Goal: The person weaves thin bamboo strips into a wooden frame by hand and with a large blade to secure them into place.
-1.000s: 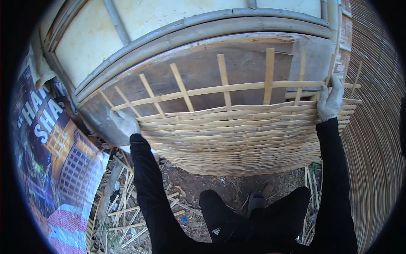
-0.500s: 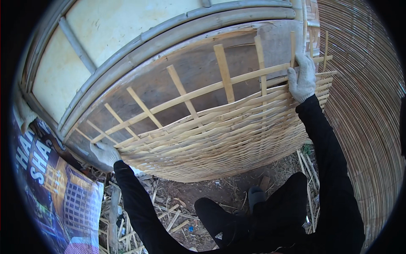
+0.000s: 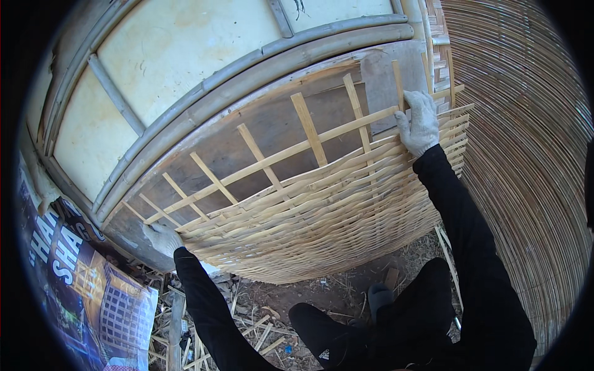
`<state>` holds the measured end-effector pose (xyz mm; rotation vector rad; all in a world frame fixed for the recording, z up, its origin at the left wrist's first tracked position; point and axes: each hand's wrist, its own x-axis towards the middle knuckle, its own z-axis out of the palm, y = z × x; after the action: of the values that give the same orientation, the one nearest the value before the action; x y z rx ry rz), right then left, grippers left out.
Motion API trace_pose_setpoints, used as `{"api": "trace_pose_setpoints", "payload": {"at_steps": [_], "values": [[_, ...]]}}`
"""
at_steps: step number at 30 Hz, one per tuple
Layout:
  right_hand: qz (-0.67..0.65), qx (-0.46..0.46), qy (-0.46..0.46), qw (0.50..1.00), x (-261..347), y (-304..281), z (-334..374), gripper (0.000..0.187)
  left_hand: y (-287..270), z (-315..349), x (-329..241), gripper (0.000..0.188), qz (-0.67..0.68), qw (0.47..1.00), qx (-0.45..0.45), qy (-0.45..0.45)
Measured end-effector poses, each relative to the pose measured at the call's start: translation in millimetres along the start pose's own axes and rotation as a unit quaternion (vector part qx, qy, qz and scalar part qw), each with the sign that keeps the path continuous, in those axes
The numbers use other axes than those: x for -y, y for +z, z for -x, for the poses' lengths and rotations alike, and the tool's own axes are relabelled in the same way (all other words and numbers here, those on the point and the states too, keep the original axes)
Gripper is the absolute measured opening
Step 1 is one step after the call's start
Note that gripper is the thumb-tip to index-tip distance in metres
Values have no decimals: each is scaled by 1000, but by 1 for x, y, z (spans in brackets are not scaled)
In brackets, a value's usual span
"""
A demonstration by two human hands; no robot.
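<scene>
A half-woven bamboo panel (image 3: 322, 216) leans in front of me, with several upright slats (image 3: 308, 127) standing out above its woven edge. One long bamboo strip (image 3: 288, 151) runs crosswise through these slats, a little above the weave. My left hand (image 3: 163, 238), in a whitish knit glove, grips the strip near its left end, its fingertips partly hidden. Gloved the same way, my right hand (image 3: 421, 125) closes on the strip near its right end, thumb beside an upright slat. The strip's right tip sticks out past that hand.
Behind the panel is a wooden board (image 3: 272, 133) under a pale wall with bamboo poles (image 3: 247, 68). A curved screen of thin bamboo sticks (image 3: 513, 154) stands at right. A printed banner (image 3: 93, 290) hangs at left. Cut bamboo scraps (image 3: 263, 334) litter the ground around my legs.
The whole scene has shifted slightly down and, on the right, to the left. The crosswise strip sits a little closer to the woven edge near the middle. Both hands keep their hold.
</scene>
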<state>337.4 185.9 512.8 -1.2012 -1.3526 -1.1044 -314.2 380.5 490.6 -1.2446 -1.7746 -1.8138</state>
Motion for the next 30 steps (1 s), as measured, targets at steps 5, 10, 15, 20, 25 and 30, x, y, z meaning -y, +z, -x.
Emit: {"api": "trace_pose_setpoints", "payload": {"at_steps": [5, 10, 15, 20, 25, 30], "values": [[-8, -11, 6, 1000, -1, 3, -1, 45, -5, 14, -25, 49, 22, 998, -48, 32], [-16, -17, 9, 1000, -1, 1, -1, 44, -3, 5, -12, 47, 36, 998, -16, 51], [-16, -17, 12, 1000, 3, 0, 0, 43, 4, -1, -1, 44, 34, 999, -8, 40], [-18, -25, 5, 1000, 1, 4, 2, 42, 4, 1, -2, 41, 30, 998, -26, 43], [-15, -29, 6, 999, 0, 6, 2, 42, 1, 3, -14, 39, 21, 999, -13, 34], [-11, -26, 6, 1000, 1, 9, 5, 38, -3, 3, -11, 37, -6, 999, -29, 38]]}}
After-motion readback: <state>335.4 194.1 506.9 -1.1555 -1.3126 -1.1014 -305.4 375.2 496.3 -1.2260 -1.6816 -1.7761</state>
